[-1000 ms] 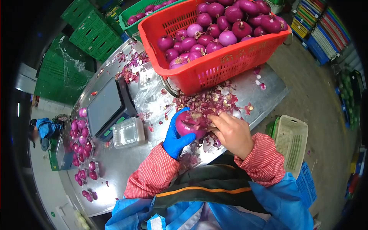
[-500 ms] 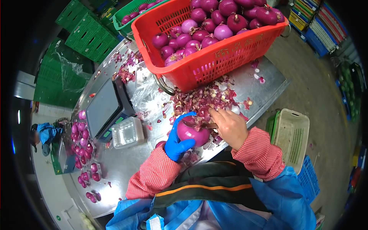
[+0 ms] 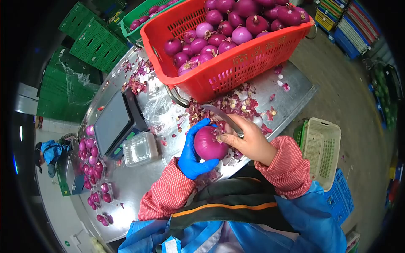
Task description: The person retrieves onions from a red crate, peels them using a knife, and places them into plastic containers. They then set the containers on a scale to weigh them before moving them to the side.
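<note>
My left hand (image 3: pixel 193 157), in a blue glove, is wrapped round a large red onion (image 3: pixel 210 143) from its left side. The bare right hand (image 3: pixel 249 139) grips a knife (image 3: pixel 222 114) whose curved blade points up and left, above the onion. My right thumb touches the onion's top right, by its pale root or stem end. Onion peelings (image 3: pixel 236 101) lie heaped on the metal table (image 3: pixel 139 189) just beyond both hands.
A red crate (image 3: pixel 219 76) full of onions stands on the table's far side. To the left are a scale (image 3: pixel 116 122), a clear plastic tub (image 3: pixel 140 149) and packed onions (image 3: pixel 90 158). A cream basket (image 3: pixel 324 152) sits on the floor at right. A person in blue (image 3: pixel 51 152) is far left.
The knife has lifted off the onion, its blade swinging from lying across the top to pointing up and away. My right thumb has come down onto the onion, which remains in my left hand.
</note>
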{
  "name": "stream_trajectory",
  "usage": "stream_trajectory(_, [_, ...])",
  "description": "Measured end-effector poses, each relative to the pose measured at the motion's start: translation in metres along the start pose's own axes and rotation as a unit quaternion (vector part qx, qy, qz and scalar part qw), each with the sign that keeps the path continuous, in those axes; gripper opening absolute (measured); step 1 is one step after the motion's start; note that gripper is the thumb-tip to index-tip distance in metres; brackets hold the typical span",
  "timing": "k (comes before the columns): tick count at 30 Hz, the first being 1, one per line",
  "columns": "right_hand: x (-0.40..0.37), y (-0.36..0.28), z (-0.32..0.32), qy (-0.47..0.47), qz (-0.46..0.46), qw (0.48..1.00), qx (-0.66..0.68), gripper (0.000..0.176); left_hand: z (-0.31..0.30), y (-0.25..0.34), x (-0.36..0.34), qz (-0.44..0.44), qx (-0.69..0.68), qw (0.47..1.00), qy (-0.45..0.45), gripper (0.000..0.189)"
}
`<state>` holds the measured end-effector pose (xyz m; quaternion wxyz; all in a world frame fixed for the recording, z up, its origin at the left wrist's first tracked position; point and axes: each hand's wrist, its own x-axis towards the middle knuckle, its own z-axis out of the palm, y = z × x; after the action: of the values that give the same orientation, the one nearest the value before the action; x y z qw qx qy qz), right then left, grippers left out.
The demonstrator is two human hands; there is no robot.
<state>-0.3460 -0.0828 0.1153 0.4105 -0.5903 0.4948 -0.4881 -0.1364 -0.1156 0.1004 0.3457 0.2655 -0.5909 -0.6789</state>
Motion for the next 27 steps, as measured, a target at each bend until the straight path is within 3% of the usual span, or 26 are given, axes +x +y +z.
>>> stream_trajectory(3, [0.009, 0.000, -0.004, -0.094, 0.043, 0.991, 0.086, 0.024, 0.004, 0.006, -0.002, -0.029, -0.020, 0.999, -0.004, 0.101])
stream_trajectory(6, [0.006, -0.006, -0.002, -0.110, 0.010, 0.993, 0.028, 0.016, -0.002, -0.009, -0.008, -0.014, 0.042, 0.998, 0.036, 0.099])
stream_trajectory(7, [-0.003, -0.013, 0.000, -0.159, 0.062, 0.969, 0.176, 0.013, -0.004, -0.011, -0.009, -0.011, 0.067, 0.996, 0.057, 0.098])
stream_trajectory(9, [-0.016, -0.024, 0.005, -0.199, -0.023, 0.971, 0.129, 0.013, -0.010, -0.007, -0.004, -0.039, 0.051, 0.992, 0.111, 0.096])
stream_trajectory(11, [-0.020, -0.004, 0.003, -0.101, 0.113, 0.966, 0.211, 0.017, -0.016, -0.013, -0.005, -0.009, 0.058, 0.992, 0.108, 0.097])
stream_trajectory(12, [-0.013, 0.003, -0.003, -0.050, 0.103, 0.990, 0.080, 0.019, -0.013, -0.012, -0.005, -0.001, 0.065, 0.991, 0.115, 0.098])
stream_trajectory(14, [-0.008, 0.013, -0.003, 0.011, 0.058, 0.987, -0.151, 0.020, -0.003, -0.007, -0.004, 0.018, 0.082, 0.988, 0.131, 0.099])
stream_trajectory(17, [-0.013, -0.008, 0.016, 0.084, -0.083, 0.959, -0.258, 0.019, 0.009, -0.006, -0.002, -0.003, 0.061, 0.984, 0.170, 0.101])
stream_trajectory(18, [-0.015, -0.010, 0.016, 0.063, -0.102, 0.937, -0.329, 0.020, 0.011, -0.007, -0.001, 0.014, 0.068, 0.982, 0.176, 0.101])
stream_trajectory(27, [-0.021, 0.007, 0.021, 0.074, -0.108, 0.905, -0.404, 0.017, 0.017, -0.002, -0.003, 0.047, 0.097, 0.975, 0.197, 0.100])
